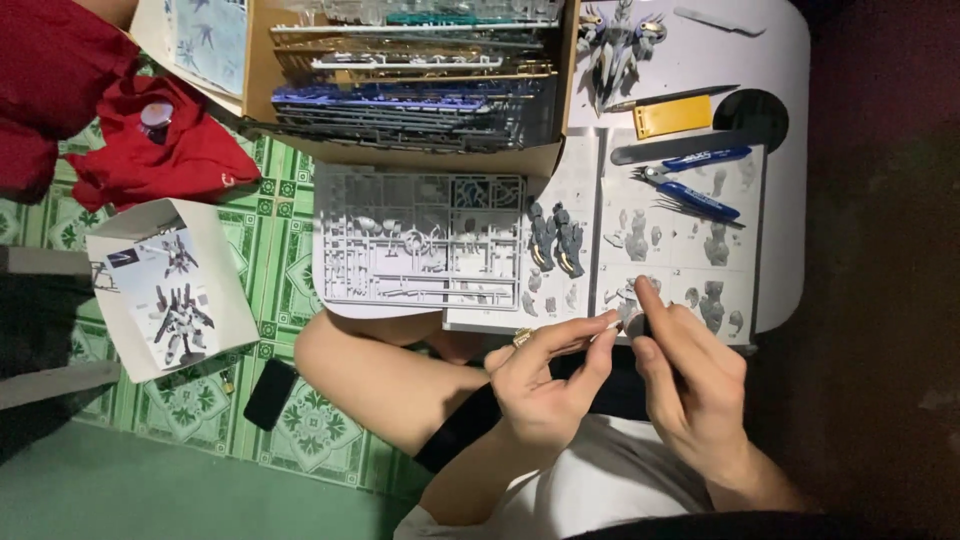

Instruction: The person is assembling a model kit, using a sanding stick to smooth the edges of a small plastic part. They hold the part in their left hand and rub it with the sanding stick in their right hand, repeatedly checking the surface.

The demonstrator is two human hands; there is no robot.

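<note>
A small grey part (629, 318) sits pinched between the fingertips of both hands — left hand (545, 385) and right hand (690, 385) each closed on it (above the lap), just beside the instruction sheet (680, 250).

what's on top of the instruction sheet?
On the sheet: blue nippers, two dark assembled parts, and the white sprue's right edge. Print beneath them is covered.

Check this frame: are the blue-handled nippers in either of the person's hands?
No. The blue-handled nippers lie on the instruction sheet, apart from the left hand and right hand, which pinch a small grey model part.
</note>
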